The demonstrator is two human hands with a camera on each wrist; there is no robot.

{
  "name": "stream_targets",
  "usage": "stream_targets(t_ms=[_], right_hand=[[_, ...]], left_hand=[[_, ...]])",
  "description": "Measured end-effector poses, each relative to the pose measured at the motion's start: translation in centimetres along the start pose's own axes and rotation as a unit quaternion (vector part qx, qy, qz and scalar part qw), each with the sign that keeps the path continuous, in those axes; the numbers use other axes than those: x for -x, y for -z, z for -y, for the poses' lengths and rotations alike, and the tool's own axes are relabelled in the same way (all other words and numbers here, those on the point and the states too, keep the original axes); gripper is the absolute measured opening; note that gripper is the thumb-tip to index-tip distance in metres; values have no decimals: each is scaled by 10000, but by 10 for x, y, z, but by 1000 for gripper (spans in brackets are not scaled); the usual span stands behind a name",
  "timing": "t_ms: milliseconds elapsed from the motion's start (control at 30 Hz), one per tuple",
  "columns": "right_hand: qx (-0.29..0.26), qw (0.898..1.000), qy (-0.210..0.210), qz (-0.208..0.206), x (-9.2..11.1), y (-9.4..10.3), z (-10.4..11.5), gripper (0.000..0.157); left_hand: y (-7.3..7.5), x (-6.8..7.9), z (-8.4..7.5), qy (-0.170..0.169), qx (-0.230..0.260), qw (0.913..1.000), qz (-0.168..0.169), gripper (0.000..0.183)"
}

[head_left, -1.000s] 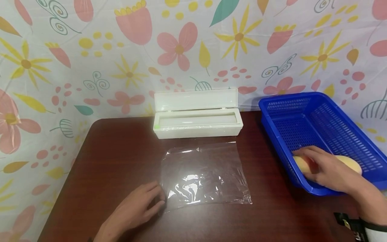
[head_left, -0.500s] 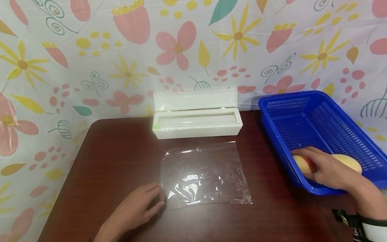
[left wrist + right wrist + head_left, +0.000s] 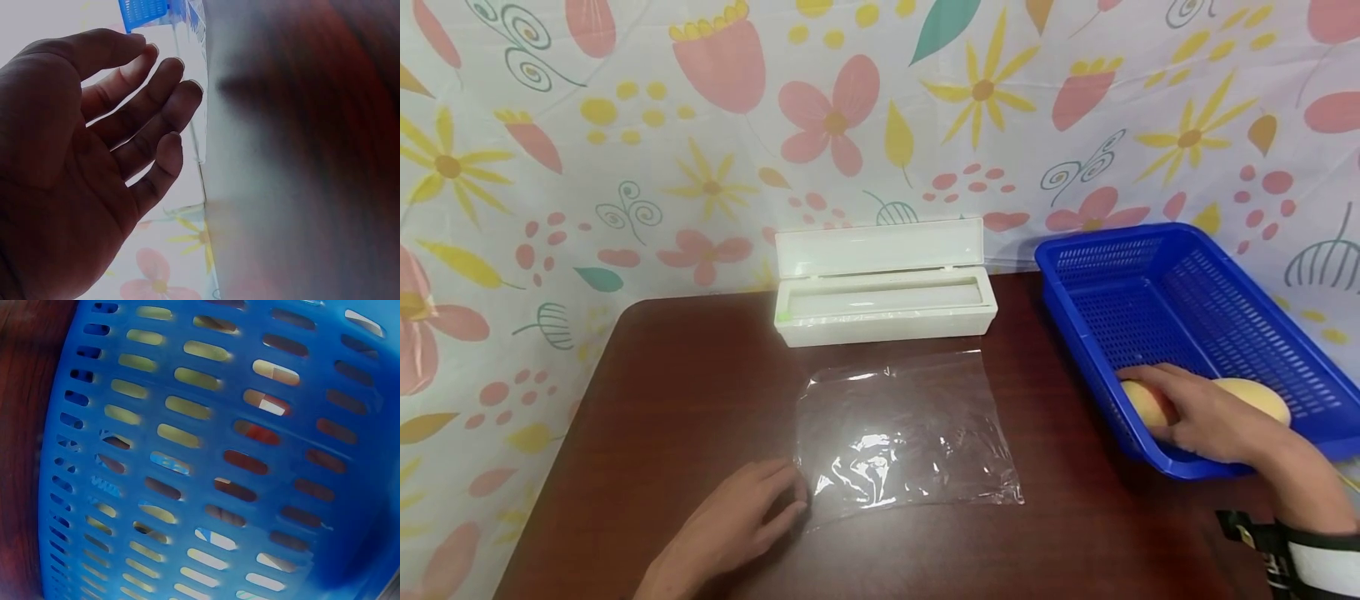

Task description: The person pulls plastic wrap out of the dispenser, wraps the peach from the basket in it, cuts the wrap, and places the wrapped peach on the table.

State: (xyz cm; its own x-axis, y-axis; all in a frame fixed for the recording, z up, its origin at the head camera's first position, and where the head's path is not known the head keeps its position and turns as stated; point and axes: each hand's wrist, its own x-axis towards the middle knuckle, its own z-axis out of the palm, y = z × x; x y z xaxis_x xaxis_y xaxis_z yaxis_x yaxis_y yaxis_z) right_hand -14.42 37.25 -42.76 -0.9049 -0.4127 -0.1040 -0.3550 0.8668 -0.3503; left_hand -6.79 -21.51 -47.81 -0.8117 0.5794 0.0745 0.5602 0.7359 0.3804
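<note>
My right hand [image 3: 1206, 417] reaches into a blue basket [image 3: 1078, 354] and grips a yellow fruit with a red blush [image 3: 1142, 404], fingers over its far side and thumb at the near side. A second, pale yellow oval fruit [image 3: 1255, 398] lies beside it, partly behind the hand. In the right wrist view the slotted basket wall [image 3: 206, 447] hides most of the hand and fruit. My left hand [image 3: 741, 517] rests at the left edge of a clear plastic film sheet [image 3: 917, 417]. The left wrist view shows its fingers [image 3: 140, 115] loosely bent, holding nothing.
A white wrap dispenser box [image 3: 887, 325] with its lid raised stands at the back of the dark wooden table [image 3: 700, 375], behind the film. A white curtain with printed flowers [image 3: 850, 167] hangs directly behind the table.
The head view has shifted slightly, so everything sits a little further left. Both hands keep nearly the same places; the right still grips the fruit in the basket.
</note>
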Motion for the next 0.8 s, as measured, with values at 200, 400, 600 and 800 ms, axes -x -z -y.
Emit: stream_targets(t_ms=[200,400,600,800], right_hand=[[11,10000,5,-17,0,0,1,60],[29,9999,50,-95,1,-2,0,60],[152,9993,161,-288,1,-4,1,59],[242,9981,100,-567,3,-3,3,62]], left_hand=[[1,0,1,-26,65,10000,-53,17],[2,2,1,-70,92,9998,-133,19],[3,5,0,94,107,9999,22,19],[2,6,0,182,222,9995,122,17]])
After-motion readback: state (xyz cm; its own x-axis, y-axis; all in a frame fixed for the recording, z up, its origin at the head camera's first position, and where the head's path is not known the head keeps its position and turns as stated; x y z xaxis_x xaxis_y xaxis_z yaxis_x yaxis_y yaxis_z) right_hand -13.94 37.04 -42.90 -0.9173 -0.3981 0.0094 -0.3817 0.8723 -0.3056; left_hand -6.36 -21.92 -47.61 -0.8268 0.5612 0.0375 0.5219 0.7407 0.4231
